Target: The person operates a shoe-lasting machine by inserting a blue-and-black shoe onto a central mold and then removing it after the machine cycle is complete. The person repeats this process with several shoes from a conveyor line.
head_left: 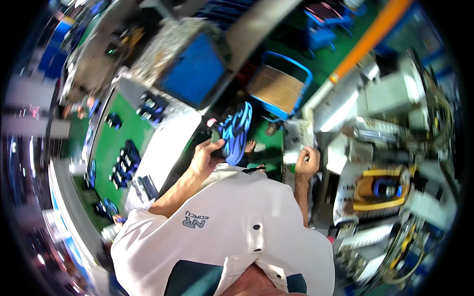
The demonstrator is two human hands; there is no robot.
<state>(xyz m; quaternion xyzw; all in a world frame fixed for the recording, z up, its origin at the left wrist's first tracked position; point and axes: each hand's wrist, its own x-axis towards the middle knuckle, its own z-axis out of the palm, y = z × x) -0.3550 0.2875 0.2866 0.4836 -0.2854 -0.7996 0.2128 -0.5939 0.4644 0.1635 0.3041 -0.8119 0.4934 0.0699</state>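
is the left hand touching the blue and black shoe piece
Touching. The head view shows the left hand with its fingers wrapped around the lower end of the blue and black shoe piece.

hands: 2, left hand and right hand | blue-black shoe sole held: 1 | blue-framed cart: 1 | yellow-rimmed mould: 1
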